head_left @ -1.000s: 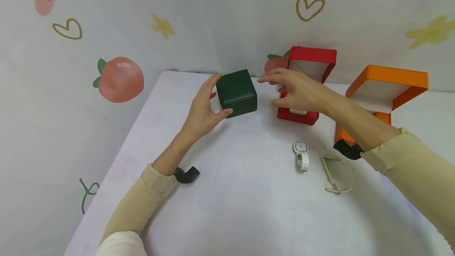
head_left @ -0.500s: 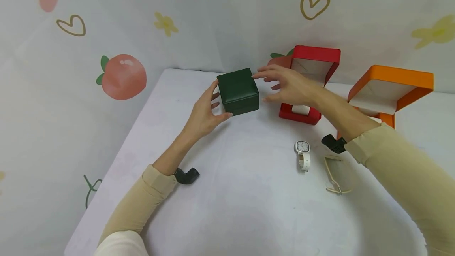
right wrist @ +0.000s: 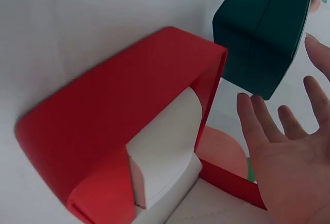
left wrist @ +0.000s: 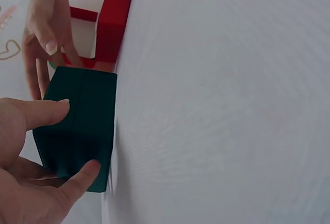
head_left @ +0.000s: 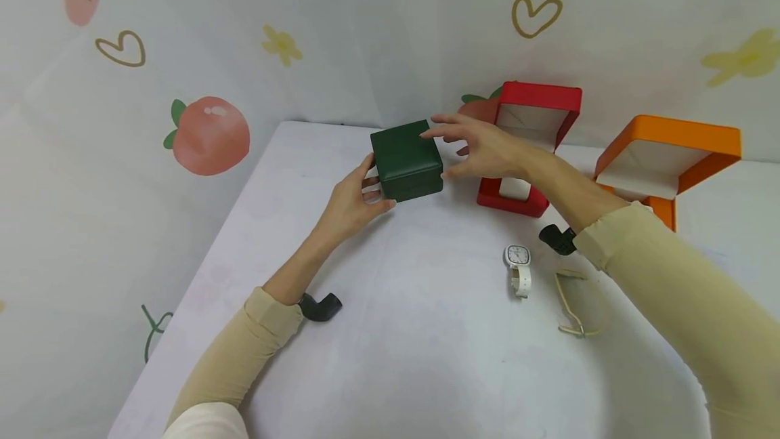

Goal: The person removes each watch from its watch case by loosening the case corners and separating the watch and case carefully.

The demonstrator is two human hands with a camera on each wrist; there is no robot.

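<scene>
A closed dark green box (head_left: 406, 161) with a hinged lid stands near the back of the white table. My left hand (head_left: 350, 208) grips its left side, thumb at the front corner and fingers along the left face. In the left wrist view, two fingertips of the left hand press on the box. From the right, my right hand (head_left: 478, 148) reaches over, fingers spread. Its fingertips overlap the lid's right edge in the head view, with the thumb right at the box's front right corner. The right wrist view shows this hand's palm and extended fingers beside the box.
Behind the right hand stands an open red box (head_left: 536, 97) with a white cushion. Further right is an open orange box (head_left: 688, 131), partly hidden by the right arm. A white watch (head_left: 518, 256) and a thin beige strap loop (head_left: 569, 303) lie in front. A printed sheet (head_left: 365, 32) hangs behind.
My left hand has closed in from beside the green box onto its left side. The right hand has moved left, from over the red box to the green box's right edge.
</scene>
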